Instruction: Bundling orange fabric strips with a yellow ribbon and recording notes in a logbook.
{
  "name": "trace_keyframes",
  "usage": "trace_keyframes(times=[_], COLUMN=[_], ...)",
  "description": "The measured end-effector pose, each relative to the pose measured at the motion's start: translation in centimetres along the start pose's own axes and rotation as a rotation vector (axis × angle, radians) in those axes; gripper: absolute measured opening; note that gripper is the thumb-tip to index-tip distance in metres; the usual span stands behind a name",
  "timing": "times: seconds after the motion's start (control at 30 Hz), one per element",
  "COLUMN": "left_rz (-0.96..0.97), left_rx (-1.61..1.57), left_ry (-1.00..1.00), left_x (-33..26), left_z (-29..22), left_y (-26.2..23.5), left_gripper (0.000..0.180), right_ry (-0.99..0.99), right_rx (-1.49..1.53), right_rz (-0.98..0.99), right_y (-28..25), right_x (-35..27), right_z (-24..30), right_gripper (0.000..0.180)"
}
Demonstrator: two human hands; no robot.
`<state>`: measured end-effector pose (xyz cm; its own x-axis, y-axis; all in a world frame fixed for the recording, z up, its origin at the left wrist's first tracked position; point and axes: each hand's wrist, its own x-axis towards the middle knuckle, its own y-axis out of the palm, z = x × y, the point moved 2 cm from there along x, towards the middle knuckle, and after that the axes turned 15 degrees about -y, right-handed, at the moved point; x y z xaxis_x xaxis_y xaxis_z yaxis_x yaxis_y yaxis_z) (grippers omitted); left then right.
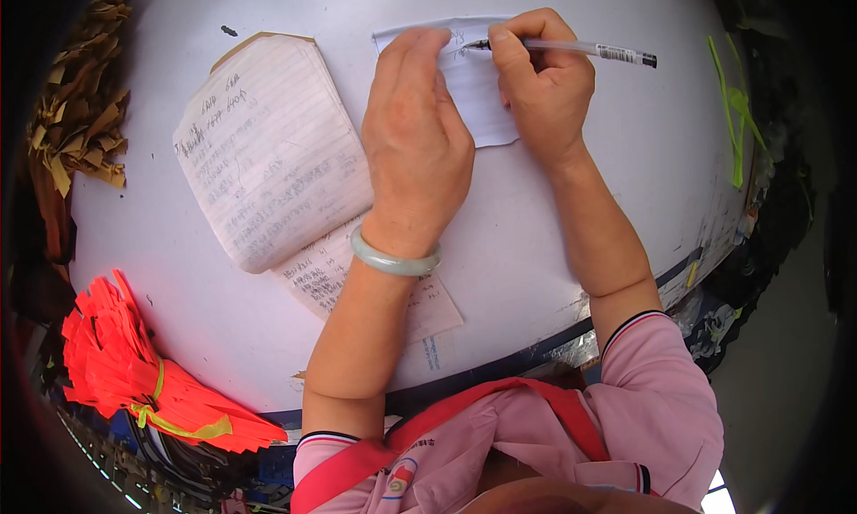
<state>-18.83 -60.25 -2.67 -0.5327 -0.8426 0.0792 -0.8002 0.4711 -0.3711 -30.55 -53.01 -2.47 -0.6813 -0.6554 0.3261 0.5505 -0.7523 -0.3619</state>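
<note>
Between the fingers of my right hand is a pen with a clear barrel and black end, its tip touching a small white sheet of paper. Dark handwriting shows near the sheet's upper edge, by the pen tip. My left hand lies flat over the sheet's left side, fingers stretched out, covering part of it. A pale green bangle circles my left wrist. Just left of that hand lies an open notebook with lined, handwritten pages; my left wrist and forearm cover part of its lower page.
A bundle of bright orange-red strips, tied with a yellow band, sits at the table's near left edge. Brown strips hang at the far left. Green-yellow strips lie on the right of the white table.
</note>
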Motion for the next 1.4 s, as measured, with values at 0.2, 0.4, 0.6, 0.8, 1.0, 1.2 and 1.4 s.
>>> trace_keyframes(times=[0.2,0.4,0.6,0.8,1.0,1.2,1.4], left_rz=[-0.006,-0.007,0.011,0.019,0.016,0.016,0.012], left_rx=[0.011,0.002,0.003,0.006,0.023,0.022,0.014], left_ry=[-0.014,-0.014,-0.003,0.004,0.001,0.02,0.019], left_x=[-0.07,-0.08,0.02,0.01,-0.06,0.03,0.04], left_z=[0.1,0.04,-0.13,-0.2,-0.11,0.0,0.08], left_y=[0.07,0.09,-0.04,-0.08,0.05,0.04,0.05], left_gripper=[0.029,0.03,0.027,0.027,0.026,0.025,0.025], right_ry=[-0.027,0.046,0.025,-0.001,0.031,-0.068,-0.186], right_rx=[0.067,0.101,0.076,0.115,0.125,-0.007,-0.039], right_rz=[-0.055,-0.017,0.006,0.011,0.001,0.091,0.026], right_y=[-0.09,-0.16,-0.12,-0.02,-0.2,-0.27,0.02], right_x=[-0.03,-0.05,0.05,0.02,0.13,0.15,0.09], right_z=[-0.23,0.01,-0.06,0.09,0.49,0.53,-0.13], right_gripper=[0.012,0.012,0.012,0.012,0.013,0.011,0.011])
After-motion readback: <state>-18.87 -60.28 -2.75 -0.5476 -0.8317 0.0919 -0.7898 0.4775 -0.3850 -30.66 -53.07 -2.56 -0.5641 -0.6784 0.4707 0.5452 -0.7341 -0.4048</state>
